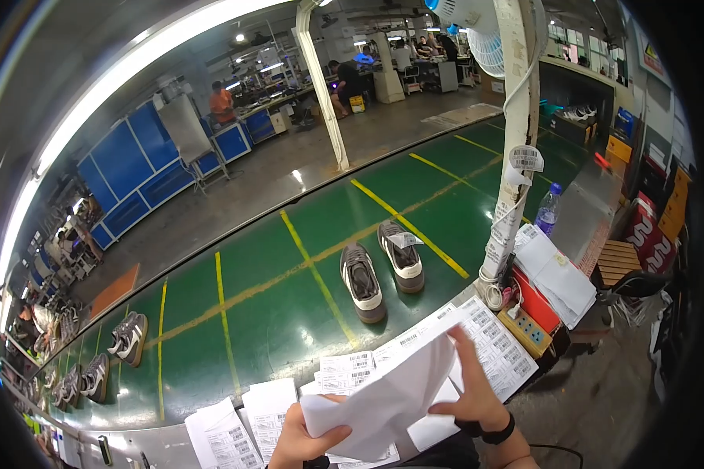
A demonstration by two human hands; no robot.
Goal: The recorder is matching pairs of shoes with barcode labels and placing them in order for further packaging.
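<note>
A white sheet of paper (387, 391), bent and curling, is held up over the near edge of the bench. My left hand (309, 436) pinches its left end, thumb in front. At the right end is my right hand (477, 395), its fingers at the upper corner and its thumb lower down on the edge. Beneath the sheet lie printed label sheets (497, 336) with barcodes, partly covered. More label sheets (235, 445) lie left of my left hand. Beyond the paper, a pair of dark sneakers (361, 281) with pale stripes stands on the green belt; a white slip (404, 240) sits on the right shoe.
Yellow lines cross the green conveyor (266, 328). More sneakers (129, 338) stand at its far left. A white post (512, 156) rises at right, near a power strip (526, 332), a paper stack (555, 273) and a bottle (548, 209). People work in the background.
</note>
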